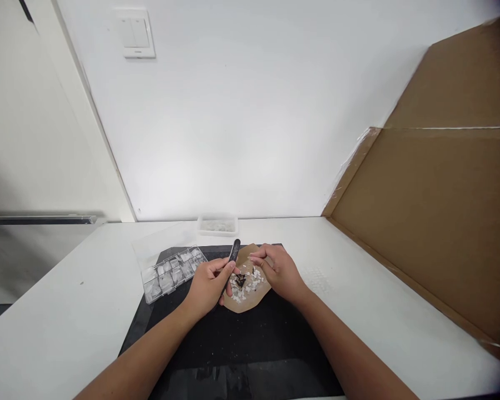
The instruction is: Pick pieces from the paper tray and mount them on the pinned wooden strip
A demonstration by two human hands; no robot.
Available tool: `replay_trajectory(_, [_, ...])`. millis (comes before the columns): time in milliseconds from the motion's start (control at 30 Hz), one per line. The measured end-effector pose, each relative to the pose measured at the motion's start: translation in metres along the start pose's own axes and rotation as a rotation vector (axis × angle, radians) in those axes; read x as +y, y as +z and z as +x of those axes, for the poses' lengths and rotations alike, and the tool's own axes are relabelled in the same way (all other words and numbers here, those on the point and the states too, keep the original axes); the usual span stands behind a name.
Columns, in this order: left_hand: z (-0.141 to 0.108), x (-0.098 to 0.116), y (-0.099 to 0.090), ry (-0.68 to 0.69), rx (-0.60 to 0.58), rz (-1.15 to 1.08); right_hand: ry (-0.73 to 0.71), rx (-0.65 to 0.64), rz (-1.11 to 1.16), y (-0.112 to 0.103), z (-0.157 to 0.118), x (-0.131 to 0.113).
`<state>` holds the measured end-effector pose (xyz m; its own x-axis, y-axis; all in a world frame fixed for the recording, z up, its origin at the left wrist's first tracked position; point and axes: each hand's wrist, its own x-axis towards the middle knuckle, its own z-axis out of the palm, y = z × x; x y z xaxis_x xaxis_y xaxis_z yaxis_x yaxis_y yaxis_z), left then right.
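My left hand (208, 284) is closed around a black, rounded stick-like piece (235, 251) with a pale line along one side. It is held tilted, its top end pointing up and away. To the right, my right hand (282, 273) has thumb and fingertips pinched together; whatever lies between them is too small to name. Below both hands lies a brown paper piece (245, 304) with scattered small white bits (255, 275) and a dark clump (240, 281). Part of the paper is hidden by my hands.
A clear compartment box (166, 279) holding whitish packets lies at the left on a black mat (241, 344). Behind stands a small translucent tray (218, 232) against the wall. A clear textured patch (316, 279) lies to the right, and a cardboard panel (437, 222) borders the white table.
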<state>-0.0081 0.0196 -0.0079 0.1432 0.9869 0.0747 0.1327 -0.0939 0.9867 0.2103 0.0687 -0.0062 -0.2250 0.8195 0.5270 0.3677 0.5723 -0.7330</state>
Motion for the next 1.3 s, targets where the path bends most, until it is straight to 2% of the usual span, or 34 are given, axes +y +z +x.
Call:
replay_trajectory(267, [0.001, -0.005, 0.001, -0.037, -0.037, -0.055, -0.164, -0.146, -0.203, -0.002, -0.001, -0.001])
replay_trajectory(400, [0.000, -0.005, 0.001, -0.045, -0.032, -0.079, -0.232, -0.141, -0.206, -0.003, -0.004, -0.006])
replay_trajectory(467, [-0.001, -0.003, 0.001, -0.047, -0.027, -0.094, -0.218, -0.101, -0.205, -0.002, -0.005, -0.008])
replay_trajectory(567, [-0.001, -0.001, 0.001, -0.051, 0.006, -0.131, -0.035, 0.061, -0.099, -0.003, -0.002, -0.004])
replay_trajectory(633, [0.000, 0.001, 0.000, -0.057, 0.055, -0.171, 0.201, 0.276, 0.155, -0.007, 0.004, 0.004])
replay_trajectory(700, [0.002, 0.002, -0.003, -0.069, 0.120, -0.227, 0.462, 0.551, 0.570, -0.015, 0.011, 0.016])
replay_trajectory(833, [0.013, 0.000, -0.017, -0.088, 0.283, -0.370, 0.630, 0.720, 0.767, -0.038, 0.022, 0.044])
replay_trajectory(1000, [0.022, -0.004, -0.032, -0.110, 0.403, -0.486, 0.712, 0.792, 0.878, -0.051, 0.025, 0.061])
replay_trajectory(1300, [0.021, -0.005, -0.031, -0.130, 0.419, -0.498, 0.694, 0.720, 0.963, -0.035, 0.021, 0.054])
